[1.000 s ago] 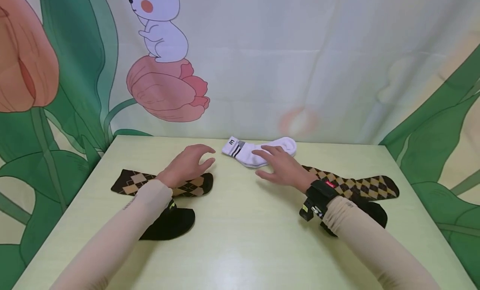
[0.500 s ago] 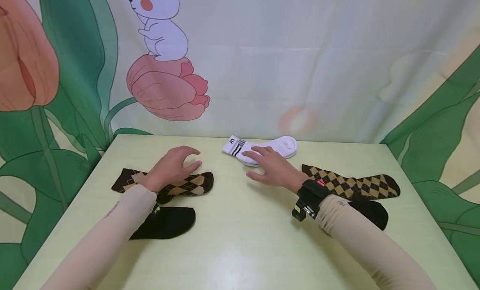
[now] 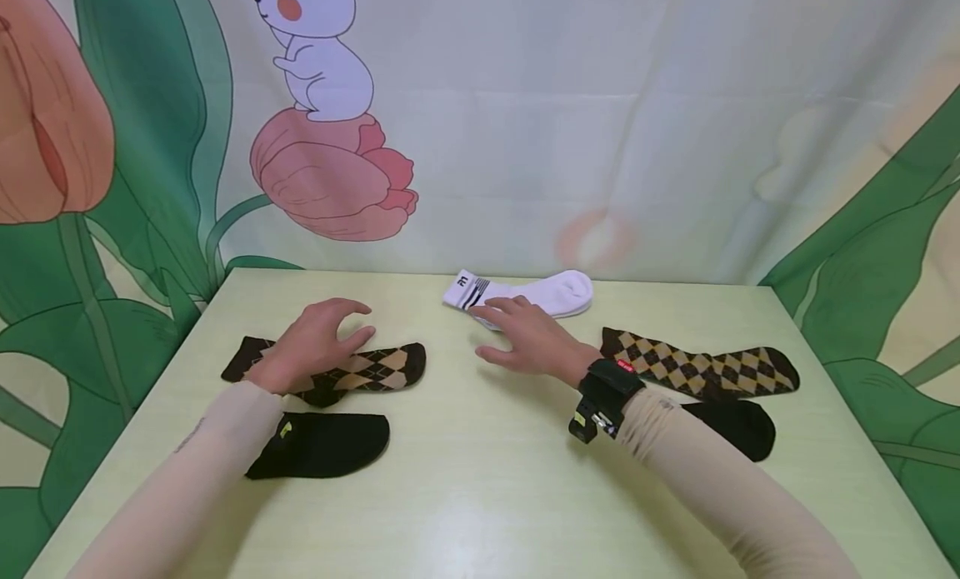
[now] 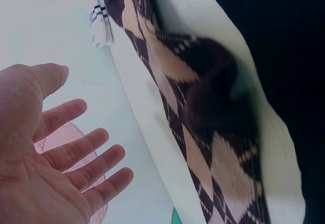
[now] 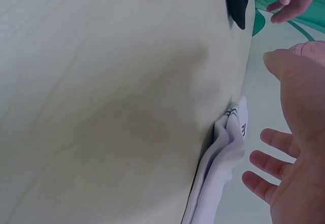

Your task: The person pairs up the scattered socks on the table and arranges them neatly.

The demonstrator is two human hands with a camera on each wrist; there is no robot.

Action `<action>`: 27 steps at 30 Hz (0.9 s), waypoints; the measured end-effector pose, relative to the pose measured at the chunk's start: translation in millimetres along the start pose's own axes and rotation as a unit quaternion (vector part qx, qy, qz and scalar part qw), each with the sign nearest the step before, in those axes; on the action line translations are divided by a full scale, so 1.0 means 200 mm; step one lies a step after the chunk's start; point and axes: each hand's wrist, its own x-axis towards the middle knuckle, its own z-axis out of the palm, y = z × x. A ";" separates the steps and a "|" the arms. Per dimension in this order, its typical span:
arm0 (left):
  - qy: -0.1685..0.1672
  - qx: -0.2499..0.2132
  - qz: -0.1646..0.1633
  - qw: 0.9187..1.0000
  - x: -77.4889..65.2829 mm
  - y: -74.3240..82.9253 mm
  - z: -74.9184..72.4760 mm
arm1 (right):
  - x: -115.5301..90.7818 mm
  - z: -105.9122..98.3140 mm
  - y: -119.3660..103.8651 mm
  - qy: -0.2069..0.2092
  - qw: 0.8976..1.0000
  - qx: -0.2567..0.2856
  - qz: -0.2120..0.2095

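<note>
My left hand point(image 3: 311, 343) hovers above a brown and tan argyle sock point(image 3: 375, 368) at the left of the table. Its fingers are spread and relaxed in the left wrist view, with nothing in the palm. Below that sock lies a black sock point(image 3: 330, 446), partly under my forearm in the head view. My right hand point(image 3: 525, 337), fingers loosely spread and holding nothing, is just in front of a white sock point(image 3: 551, 294) with black stripes at the back. In the right wrist view the white sock point(image 5: 218, 163) shows folded layers.
At the right lies another argyle sock point(image 3: 697, 362), with a black sock point(image 3: 738, 425) below it, partly hidden by my right sleeve. The pale table point(image 3: 465, 496) ends at a printed curtain point(image 3: 510, 146) with flowers and a white animal.
Both hands have drifted left, the left one further and slightly down. More of the left black sock and the right argyle sock shows now. The socks lie where they were.
</note>
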 end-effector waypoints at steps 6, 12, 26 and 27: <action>-0.001 0.003 -0.016 1.000 -0.04 -0.06 -0.05 | 0.04 0.02 -0.05 -0.005 1.000 -0.007 -0.014; 0.007 0.002 -0.027 1.000 -0.07 -0.10 -0.09 | 0.08 0.03 -0.08 -0.020 1.000 -0.009 -0.013; 0.027 0.014 -0.052 0.998 -0.18 -0.23 -0.15 | 0.14 0.06 -0.15 -0.053 0.998 0.003 -0.016; 0.029 0.016 -0.054 0.998 -0.19 -0.24 -0.15 | 0.14 0.06 -0.15 -0.053 0.998 0.002 -0.017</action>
